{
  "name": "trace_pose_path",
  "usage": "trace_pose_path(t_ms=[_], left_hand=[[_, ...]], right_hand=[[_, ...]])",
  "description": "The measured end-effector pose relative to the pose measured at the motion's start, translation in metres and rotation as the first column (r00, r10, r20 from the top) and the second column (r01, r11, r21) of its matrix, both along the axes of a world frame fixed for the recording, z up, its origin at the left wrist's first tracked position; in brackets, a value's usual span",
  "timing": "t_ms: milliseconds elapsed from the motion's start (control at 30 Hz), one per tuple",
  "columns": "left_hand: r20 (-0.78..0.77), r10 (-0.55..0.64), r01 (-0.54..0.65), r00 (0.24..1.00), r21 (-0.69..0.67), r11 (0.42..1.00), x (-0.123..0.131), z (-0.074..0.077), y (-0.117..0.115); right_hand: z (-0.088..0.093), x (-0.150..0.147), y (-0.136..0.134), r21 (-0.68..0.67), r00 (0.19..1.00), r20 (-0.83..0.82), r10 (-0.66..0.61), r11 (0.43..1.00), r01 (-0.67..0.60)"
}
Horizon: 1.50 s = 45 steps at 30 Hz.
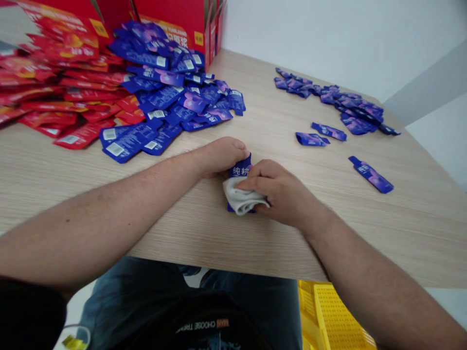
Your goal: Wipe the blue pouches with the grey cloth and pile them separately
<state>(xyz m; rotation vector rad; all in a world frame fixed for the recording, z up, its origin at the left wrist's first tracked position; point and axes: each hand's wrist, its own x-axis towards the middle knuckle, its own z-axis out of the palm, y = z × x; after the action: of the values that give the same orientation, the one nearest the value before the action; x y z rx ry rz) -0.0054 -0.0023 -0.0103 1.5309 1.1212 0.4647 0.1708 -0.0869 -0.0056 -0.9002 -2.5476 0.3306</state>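
Pinning the blue sachet (241, 170) flat to the counter (219, 238) right beneath both sets of fingers: left hand (219, 155) curling closed over its upper end, right hand (280, 192) bunching a white cloth (241, 200) tight and pressing it onto the lower half, leaving only the printed top showing between the fingers.

Probably risking a slip by easing the left fingers' pressure while dragging the cloth, sending the slick sachet skating toward the counter edge behind the right wrist and down near the yellow crate (339, 316). Risking a crease or split seam, too, by bearing down too hard through the cloth.

Courting a mix-up as well: nudging the heap of blue sachets (175, 92) and red packs (62, 92) beyond the left fingers with that forearm, or flicking this one among the loose sachets (370, 174) lying well out past the right fingers.
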Motion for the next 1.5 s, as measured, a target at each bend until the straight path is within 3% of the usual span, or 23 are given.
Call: trace_pose_path(t_ms=[100,167,300,367,433,500,633,733,833,900,1000,1100,1200,1333,1500], left_hand=[[0.054,0.027,-0.025,0.998,-0.043,0.999,0.001,-0.002,0.002],[0.097,0.055,-0.046,0.994,-0.087,0.995,0.002,-0.003,0.002],[0.123,0.108,-0.087,0.987,-0.162,0.983,0.004,0.0,-0.002],[0.1,0.086,-0.07,0.991,-0.151,0.986,0.004,0.001,-0.004],[0.086,0.085,-0.073,0.993,-0.127,0.989,0.004,0.001,-0.004],[0.097,0.114,-0.105,0.989,-0.09,0.99,0.004,-0.001,-0.004],[0.149,0.138,-0.149,0.979,0.06,0.987,0.004,-0.009,0.001],[0.193,0.2,-0.223,0.961,0.107,0.969,0.004,-0.014,0.006],[0.243,0.251,-0.26,0.937,0.003,0.966,0.004,-0.015,0.008],[0.253,0.252,-0.225,0.934,-0.133,0.965,0.004,-0.012,0.007],[0.229,0.243,-0.179,0.943,-0.268,0.947,0.002,-0.006,0.005],[0.221,0.279,-0.217,0.935,-0.268,0.939,-0.002,-0.001,0.003],[0.287,0.182,-0.121,0.94,-0.217,0.969,-0.006,0.0,0.005],[0.36,0.07,-0.053,0.93,-0.057,0.997,-0.01,-0.006,0.011],[0.206,-0.086,0.075,0.975,0.062,0.995,-0.01,-0.014,0.015]], right_hand=[[0.004,-0.001,-0.011,-0.188,0.987,0.025,0.156,0.971,-0.149],[0.005,0.003,-0.011,-0.226,0.988,0.028,0.149,0.964,-0.139],[0.002,0.015,0.006,-0.009,0.989,-0.057,-0.137,0.991,0.137],[-0.001,0.018,0.015,0.109,0.949,-0.107,-0.296,0.946,0.307],[-0.004,0.017,0.021,0.149,0.925,-0.134,-0.356,0.915,0.374],[-0.006,0.013,0.02,0.124,0.944,-0.118,-0.308,0.939,0.322],[-0.004,0.006,0.005,-0.04,0.996,-0.072,-0.058,0.998,0.055],[0.002,0.006,-0.007,-0.216,0.992,-0.048,0.116,0.969,-0.123],[0.009,0.016,-0.01,-0.277,0.986,-0.093,0.135,0.948,-0.156],[0.014,0.025,-0.006,-0.208,0.99,-0.132,0.052,0.975,-0.079],[0.018,0.036,0.002,-0.044,0.973,-0.166,-0.162,0.987,0.157],[0.015,0.041,0.006,0.014,0.905,-0.234,-0.356,0.929,0.369],[0.011,0.041,0.007,0.001,0.83,-0.306,-0.466,0.872,0.49],[0.011,0.042,0.006,0.029,0.788,-0.369,-0.492,0.842,0.539],[0.009,0.036,0.007,0.194,0.898,-0.28,-0.339,0.896,0.398]])
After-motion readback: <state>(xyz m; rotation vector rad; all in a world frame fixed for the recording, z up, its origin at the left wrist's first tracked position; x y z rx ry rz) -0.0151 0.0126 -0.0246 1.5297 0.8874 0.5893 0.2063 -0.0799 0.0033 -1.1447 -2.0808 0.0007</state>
